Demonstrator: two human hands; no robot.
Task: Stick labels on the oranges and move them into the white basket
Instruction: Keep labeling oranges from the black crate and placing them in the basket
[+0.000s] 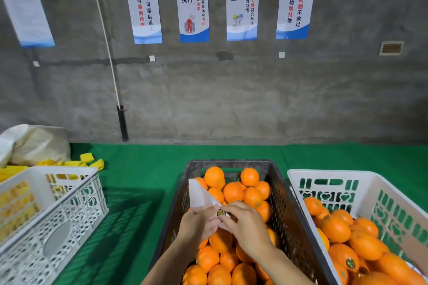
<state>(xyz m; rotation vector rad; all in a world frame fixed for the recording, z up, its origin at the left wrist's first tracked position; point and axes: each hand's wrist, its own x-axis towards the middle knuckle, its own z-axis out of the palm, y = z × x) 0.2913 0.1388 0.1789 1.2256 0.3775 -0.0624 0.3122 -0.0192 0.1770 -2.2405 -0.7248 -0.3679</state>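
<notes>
Over the dark crate (281,194) of oranges (232,192), the left hand (199,222) grips a white backing sheet (199,194) while the right hand (245,224) pinches a round label (220,212) at its edge. At three o'clock, touching the crate, the white basket (361,180) on the green surface (143,169) holds labelled oranges (347,259).

Two hands, left (196,222) and right (247,227), pinching one backing sheet (199,194) with one round label (219,212) between them. Three crates: one dark crate (278,192) under the hands, one white basket (382,183) right of them, one white crate (76,194) left. Oranges: too many to count, partly hidden. Five wall posters (194,6) far beyond the hands. One bag (34,143) far left.
</notes>
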